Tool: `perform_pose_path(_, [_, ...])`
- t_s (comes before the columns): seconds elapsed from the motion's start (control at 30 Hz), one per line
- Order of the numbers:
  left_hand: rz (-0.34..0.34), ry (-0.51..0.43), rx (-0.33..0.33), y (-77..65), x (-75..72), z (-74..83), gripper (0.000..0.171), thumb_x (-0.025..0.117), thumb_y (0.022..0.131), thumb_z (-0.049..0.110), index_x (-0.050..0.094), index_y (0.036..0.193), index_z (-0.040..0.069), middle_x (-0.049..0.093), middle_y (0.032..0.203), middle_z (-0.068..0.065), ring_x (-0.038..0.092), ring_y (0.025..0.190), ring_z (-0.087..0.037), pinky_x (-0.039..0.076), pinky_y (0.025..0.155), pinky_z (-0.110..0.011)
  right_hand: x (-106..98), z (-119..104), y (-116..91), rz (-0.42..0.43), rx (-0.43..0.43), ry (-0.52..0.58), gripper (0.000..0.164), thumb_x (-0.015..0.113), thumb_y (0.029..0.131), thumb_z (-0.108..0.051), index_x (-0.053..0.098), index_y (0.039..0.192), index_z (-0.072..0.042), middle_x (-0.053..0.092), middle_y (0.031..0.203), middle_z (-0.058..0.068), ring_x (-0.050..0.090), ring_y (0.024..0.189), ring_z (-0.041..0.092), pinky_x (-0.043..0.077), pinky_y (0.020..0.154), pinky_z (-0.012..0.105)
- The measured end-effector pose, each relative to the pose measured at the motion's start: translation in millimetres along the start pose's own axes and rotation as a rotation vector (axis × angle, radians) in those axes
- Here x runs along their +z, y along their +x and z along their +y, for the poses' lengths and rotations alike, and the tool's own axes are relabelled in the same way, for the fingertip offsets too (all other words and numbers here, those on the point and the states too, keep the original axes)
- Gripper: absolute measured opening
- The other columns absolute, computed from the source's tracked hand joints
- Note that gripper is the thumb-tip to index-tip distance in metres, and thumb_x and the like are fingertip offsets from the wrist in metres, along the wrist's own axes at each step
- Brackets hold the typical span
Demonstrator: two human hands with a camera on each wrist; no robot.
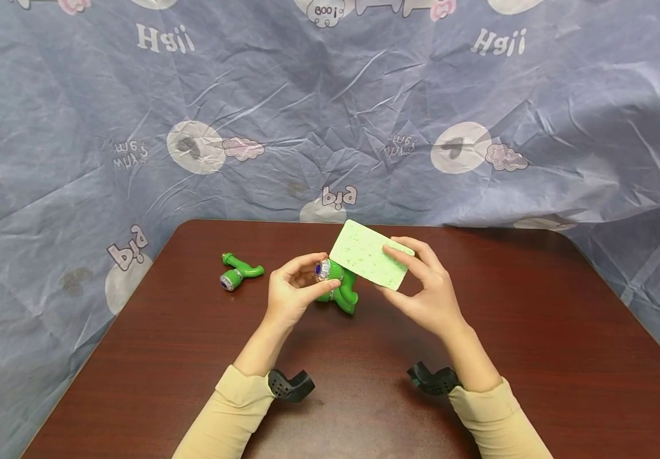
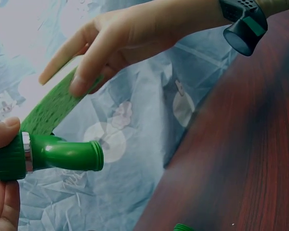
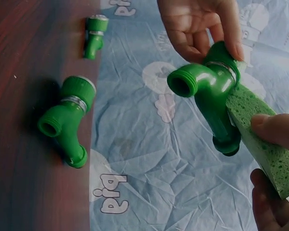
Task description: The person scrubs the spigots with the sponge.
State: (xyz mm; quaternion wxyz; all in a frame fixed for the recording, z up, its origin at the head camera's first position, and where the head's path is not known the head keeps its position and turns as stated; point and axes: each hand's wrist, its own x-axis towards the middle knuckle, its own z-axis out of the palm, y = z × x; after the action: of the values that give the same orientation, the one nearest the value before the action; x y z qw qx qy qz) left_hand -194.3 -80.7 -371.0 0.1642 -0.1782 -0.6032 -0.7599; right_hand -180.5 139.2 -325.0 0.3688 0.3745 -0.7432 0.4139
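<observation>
A green plastic tap (image 3: 214,98) with a ribbed knob is in my left hand (image 1: 290,290), raised over the table. The thumb and fingers pinch it by the knob. My right hand (image 1: 430,290) grips a light green sponge (image 1: 367,255) between thumb and fingers. One end of the sponge lies against the side of the tap, near the knob, as the right wrist view shows. In the head view the sponge covers part of the tap's body. A second green tap (image 3: 70,120) lies on the table behind the hands. Farther left rests a third tap (image 1: 241,271).
The dark reddish-brown wooden table (image 1: 508,306) spreads under both arms. A wrinkled blue-grey cloth (image 1: 307,95) printed with pale figures hangs behind and beside it. Each wrist wears a black camera mount (image 1: 291,386).
</observation>
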Motion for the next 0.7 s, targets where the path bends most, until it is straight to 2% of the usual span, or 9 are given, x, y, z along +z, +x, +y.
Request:
perform_pose_path(0.1, [-0.005,0.018,0.020,-0.5,1.2,-0.2,0.045,0.076,0.065,-0.016,0.064,0.108,-0.010,0.069,0.094,-0.002,0.061,0.073,-0.012,0.051,0.064,-0.020,5,15,-8,-0.011,-0.002,-0.022,0.060,0.081,0.054,0.013,0.064,0.111,0.005,0.056,0.116,0.023,0.054,0.105,0.034,0.041,0.089,0.017])
perform_pose_path(0.27, [-0.001,0.043,0.035,-0.3,0.7,0.0,0.045,0.078,0.064,-0.014,0.065,0.108,-0.008,0.068,0.098,-0.015,0.062,0.078,-0.013,0.050,0.067,-0.021,7,36,-20,-0.010,0.048,-0.077,0.063,0.081,0.058,0.006,0.064,0.118,-0.004,0.055,0.125,0.013,0.053,0.112,0.026,0.041,0.090,0.018])
perform_pose_path(0.4, [-0.006,0.076,0.045,-0.2,-0.6,0.7,0.047,0.079,0.064,-0.013,0.066,0.108,-0.005,0.067,0.097,-0.020,0.061,0.080,-0.013,0.049,0.067,-0.024,6,37,-20,0.034,0.115,-0.096,0.061,0.081,0.060,0.005,0.065,0.118,-0.005,0.055,0.124,0.011,0.053,0.112,0.025,0.040,0.090,0.017])
perform_pose_path(0.5, [-0.009,0.085,0.044,-0.2,-1.3,1.1,0.047,0.080,0.063,-0.012,0.066,0.108,-0.005,0.066,0.098,-0.021,0.060,0.080,-0.014,0.049,0.067,-0.027,7,36,-19,0.053,0.168,-0.064,0.061,0.082,0.059,0.007,0.065,0.116,-0.003,0.055,0.122,0.012,0.052,0.112,0.025,0.039,0.090,0.018])
perform_pose_path(0.6, [-0.008,0.079,0.038,-0.1,-1.8,1.6,0.048,0.080,0.063,-0.013,0.066,0.108,-0.006,0.066,0.102,-0.021,0.061,0.083,-0.013,0.049,0.069,-0.025,8,30,-18,0.031,0.201,-0.020,0.060,0.083,0.058,0.009,0.065,0.114,0.000,0.056,0.120,0.015,0.051,0.111,0.026,0.039,0.089,0.017])
perform_pose_path(0.7, [-0.011,0.076,0.040,0.4,-1.6,3.1,0.049,0.079,0.063,-0.014,0.065,0.109,-0.008,0.065,0.105,-0.023,0.062,0.089,-0.012,0.050,0.073,-0.023,8,16,-12,-0.023,0.209,-0.008,0.058,0.082,0.058,0.011,0.064,0.112,0.003,0.056,0.118,0.019,0.052,0.108,0.028,0.038,0.089,0.017])
